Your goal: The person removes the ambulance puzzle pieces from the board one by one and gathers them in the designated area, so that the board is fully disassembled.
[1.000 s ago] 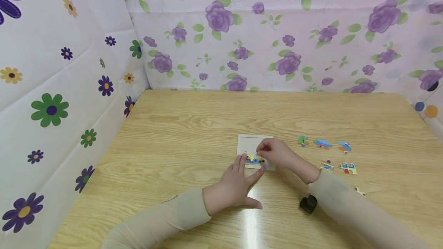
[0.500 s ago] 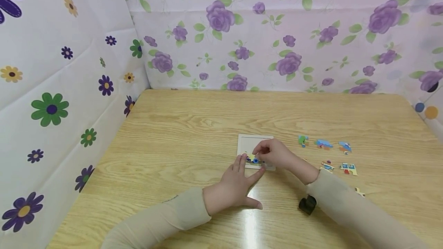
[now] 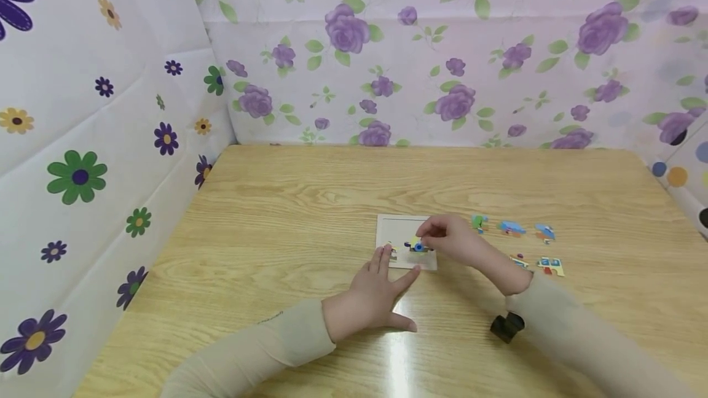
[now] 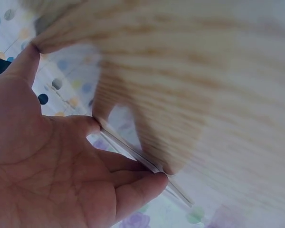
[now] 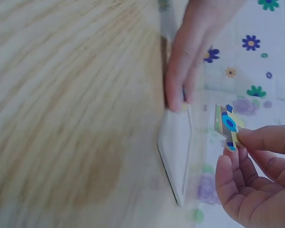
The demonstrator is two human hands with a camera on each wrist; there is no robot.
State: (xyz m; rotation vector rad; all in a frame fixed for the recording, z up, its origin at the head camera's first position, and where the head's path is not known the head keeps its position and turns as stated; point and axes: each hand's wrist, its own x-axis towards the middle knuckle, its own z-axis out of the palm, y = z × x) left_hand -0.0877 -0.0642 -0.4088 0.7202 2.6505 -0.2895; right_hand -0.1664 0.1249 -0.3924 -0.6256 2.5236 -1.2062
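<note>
A shallow white puzzle tray [image 3: 402,226] lies on the wooden table. My left hand [image 3: 370,296] has its fingers spread, and its fingertips rest on the tray's near and left edges. Beneath those fingertips a piece with yellow [image 3: 393,250] shows partly in the tray's lower left. My right hand [image 3: 455,238] pinches a puzzle piece [image 5: 228,122] with a blue wheel and yellow parts between thumb and fingers. In the right wrist view this piece is clear of the tray, tilted on edge.
Several loose puzzle pieces lie right of the tray, among them a green one [image 3: 479,223], blue ones [image 3: 511,227] and a yellow one with windows [image 3: 550,265]. A black object [image 3: 506,327] is at the right cuff. Flowered cloth [image 3: 343,78] hangs behind the table.
My right hand has lifted the wheel piece from the tray's lower part and drawn it a little to the right. My left hand stays in place. The head view has shifted slightly.
</note>
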